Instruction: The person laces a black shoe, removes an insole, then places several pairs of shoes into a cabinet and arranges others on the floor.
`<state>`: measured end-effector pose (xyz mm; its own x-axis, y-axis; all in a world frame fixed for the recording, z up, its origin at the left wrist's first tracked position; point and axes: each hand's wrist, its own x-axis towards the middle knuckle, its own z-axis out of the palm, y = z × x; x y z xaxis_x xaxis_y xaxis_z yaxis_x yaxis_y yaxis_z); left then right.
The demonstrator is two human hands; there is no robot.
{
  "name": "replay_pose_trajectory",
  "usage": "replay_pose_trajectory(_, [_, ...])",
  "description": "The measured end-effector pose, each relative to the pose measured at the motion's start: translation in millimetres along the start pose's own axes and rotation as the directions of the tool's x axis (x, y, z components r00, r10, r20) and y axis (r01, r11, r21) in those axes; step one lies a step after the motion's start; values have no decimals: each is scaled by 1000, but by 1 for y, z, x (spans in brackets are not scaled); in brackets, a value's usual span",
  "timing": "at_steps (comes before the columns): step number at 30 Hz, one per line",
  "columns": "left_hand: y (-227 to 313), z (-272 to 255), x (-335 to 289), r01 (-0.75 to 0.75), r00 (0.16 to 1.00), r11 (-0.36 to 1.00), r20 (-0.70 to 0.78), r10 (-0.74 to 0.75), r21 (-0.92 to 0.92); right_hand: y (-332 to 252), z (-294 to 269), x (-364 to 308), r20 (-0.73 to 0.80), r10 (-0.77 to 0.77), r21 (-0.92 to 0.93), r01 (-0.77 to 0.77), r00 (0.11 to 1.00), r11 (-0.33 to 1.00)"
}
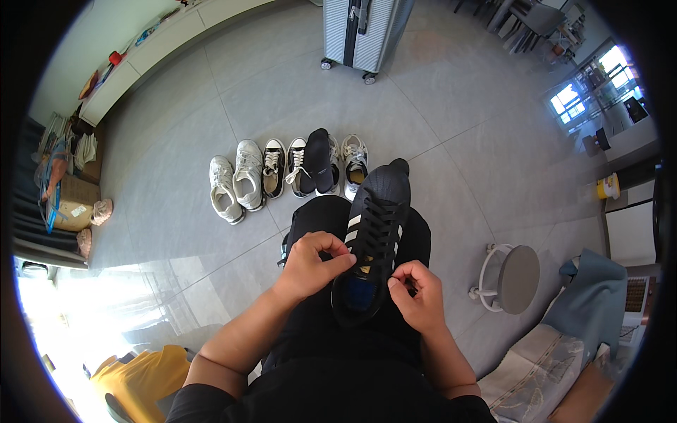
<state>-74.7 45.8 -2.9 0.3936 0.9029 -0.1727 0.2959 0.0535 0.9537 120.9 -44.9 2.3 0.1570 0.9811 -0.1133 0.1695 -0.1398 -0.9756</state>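
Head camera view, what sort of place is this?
Probably a home's living room: a long white cabinet along the wall, a suitcase and a row of shoes on the tiled floor.

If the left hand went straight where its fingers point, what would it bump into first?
The left hand would likely meet the black lace-up sneaker first, on its left side; they may already touch, but that's unclear.

A home, seemingly a living area
Grey tiled floor (451, 190), a long, low white cabinet (166, 51) by the wall, chairs (539, 22) beyond, a suitcase (338, 39), lined-up shoes (248, 166) and a round stool (520, 280).
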Motion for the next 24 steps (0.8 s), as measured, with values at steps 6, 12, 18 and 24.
replay_pose_trajectory(6, [-5,-9,1,463,883,793,286,-373,-395,4,1,-1,13,11,44,-12,1000,999])
replay_pose_trajectory(12, [5,-5,4,530,848,748,258,-463,-400,0,-2,0,54,29,36,-31,998,999])
replay_pose_trajectory(18, [2,-1,11,507,859,764,303,-412,-399,-1,1,2,41,21,70,-24,999,997])
replay_pose_trajectory(24, [-23,-7,16,533,845,645,312,-434,-547,2,3,-1,58,-1,79,-4,998,997])
